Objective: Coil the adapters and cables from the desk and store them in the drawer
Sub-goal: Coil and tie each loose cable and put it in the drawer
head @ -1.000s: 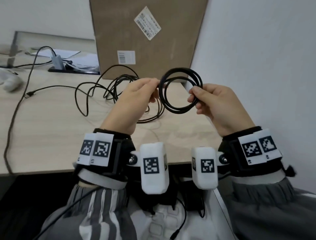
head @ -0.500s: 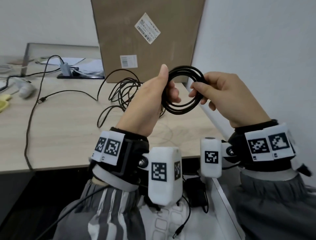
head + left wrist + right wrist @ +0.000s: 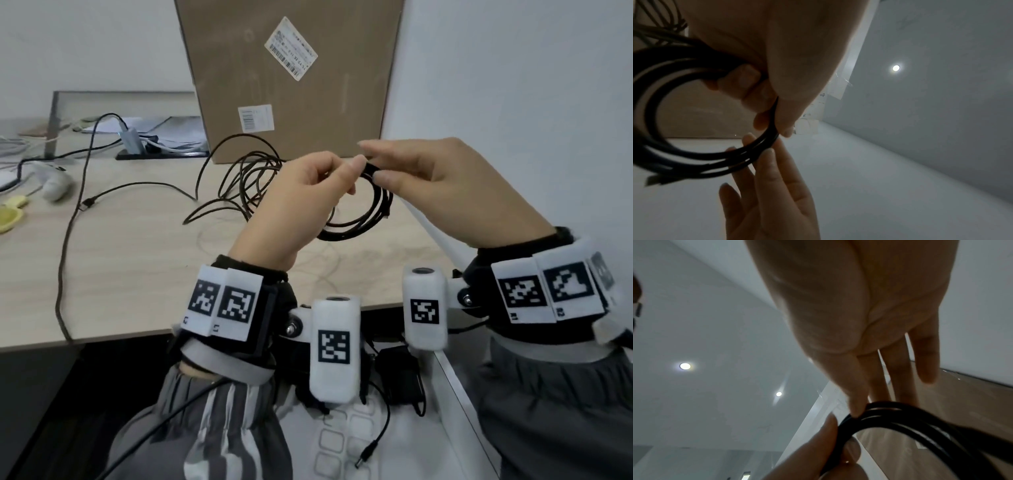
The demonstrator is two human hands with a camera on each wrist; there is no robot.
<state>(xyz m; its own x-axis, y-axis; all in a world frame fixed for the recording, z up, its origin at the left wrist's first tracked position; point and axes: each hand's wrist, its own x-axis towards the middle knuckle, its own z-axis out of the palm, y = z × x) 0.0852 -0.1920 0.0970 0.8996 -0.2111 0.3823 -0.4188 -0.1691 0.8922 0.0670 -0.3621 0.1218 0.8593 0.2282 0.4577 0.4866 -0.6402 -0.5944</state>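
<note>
A coiled black cable (image 3: 359, 224) hangs in the air above the desk's (image 3: 137, 260) right end. My left hand (image 3: 346, 174) pinches the top of the coil between thumb and curled fingers; the left wrist view shows those fingers (image 3: 748, 84) on the loops (image 3: 694, 155). My right hand (image 3: 380, 168) meets it at the same spot, with the thumb (image 3: 854, 404) on the strands (image 3: 900, 420) and fairly straight fingers behind them. A loose tangle of black cable (image 3: 246, 181) lies on the desk behind my left hand. Below the desk edge a black adapter (image 3: 400, 373) lies in the open drawer (image 3: 455, 383).
A tall cardboard box (image 3: 291, 78) stands at the back of the desk, and a white wall (image 3: 513, 102) closes the right side. A long dark cable (image 3: 66, 246) runs down the left and over the front edge. A white device (image 3: 56, 183) and a yellow item (image 3: 8, 219) lie far left.
The coil has swung from upright and facing me to hanging lower below my fingertips. Both hands have come together at its top, the left moving there from the coil's left side.
</note>
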